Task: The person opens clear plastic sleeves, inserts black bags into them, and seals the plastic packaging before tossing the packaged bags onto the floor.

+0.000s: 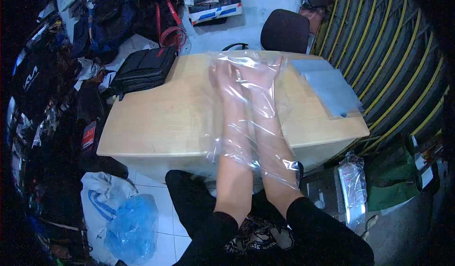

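Note:
A large clear plastic bag [239, 145] is pulled over both my hands and most of my forearms, above the wooden table. Inside its far end, my left hand [222, 80] points away from me with its fingers extended. Beside it, my right hand [259, 76] has its fingers spread toward the bag's far right corner. Glare on the film blurs the fingertips, but both hands look open. The bag's near edge lies across my forearms. Flat translucent plastic bags [332, 91] are stacked at the table's right side.
On the left of the wooden table [156, 119] lies a black case [144, 69]. A dark chair [285, 31] stands behind it. Big yellow-striped coils [386, 52] crowd the right. On the floor are a blue plastic bag [131, 228] and a green bag [391, 176].

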Demonstrator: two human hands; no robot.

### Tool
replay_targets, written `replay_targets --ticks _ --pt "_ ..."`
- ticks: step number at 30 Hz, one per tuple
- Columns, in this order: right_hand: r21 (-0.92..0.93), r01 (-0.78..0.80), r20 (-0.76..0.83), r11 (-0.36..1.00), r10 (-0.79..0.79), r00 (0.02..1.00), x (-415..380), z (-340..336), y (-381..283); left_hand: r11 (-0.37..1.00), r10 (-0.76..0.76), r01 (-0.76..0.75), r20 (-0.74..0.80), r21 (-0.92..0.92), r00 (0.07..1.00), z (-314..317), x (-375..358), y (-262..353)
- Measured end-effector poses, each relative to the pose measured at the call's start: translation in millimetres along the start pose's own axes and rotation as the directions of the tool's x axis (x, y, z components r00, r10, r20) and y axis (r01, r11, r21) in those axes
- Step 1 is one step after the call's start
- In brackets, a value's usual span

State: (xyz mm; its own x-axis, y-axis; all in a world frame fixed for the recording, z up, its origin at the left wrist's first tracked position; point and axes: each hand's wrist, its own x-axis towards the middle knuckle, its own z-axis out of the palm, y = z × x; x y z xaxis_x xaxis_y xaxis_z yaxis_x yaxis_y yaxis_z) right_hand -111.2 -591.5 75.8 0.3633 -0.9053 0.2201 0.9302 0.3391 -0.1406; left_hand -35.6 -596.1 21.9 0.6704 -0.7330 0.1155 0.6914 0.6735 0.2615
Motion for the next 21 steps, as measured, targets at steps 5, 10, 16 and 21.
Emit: replay_targets --ticks 5,10,16,21 --pt "-0.516 0.378 0.276 0.769 -0.269 0.923 -15 -24 -10 0.978 -0.008 0.012 0.02 -0.207 1.0 20 1 54" --pt "-0.816 0.476 0.308 0.328 -0.451 0.838 21 -74 4 0.965 -0.039 0.048 0.043 -0.257 0.998 16 12 51" --pt "-0.973 0.184 0.137 0.14 -0.289 0.947 8 -88 35 0.953 -0.016 0.023 0.026 -0.301 1.0 18 7 42" --pt "-0.551 -0.11 -0.04 0.827 0.106 0.994 -23 -58 78 0.956 0.007 0.016 0.076 -0.292 0.997 9 9 35"
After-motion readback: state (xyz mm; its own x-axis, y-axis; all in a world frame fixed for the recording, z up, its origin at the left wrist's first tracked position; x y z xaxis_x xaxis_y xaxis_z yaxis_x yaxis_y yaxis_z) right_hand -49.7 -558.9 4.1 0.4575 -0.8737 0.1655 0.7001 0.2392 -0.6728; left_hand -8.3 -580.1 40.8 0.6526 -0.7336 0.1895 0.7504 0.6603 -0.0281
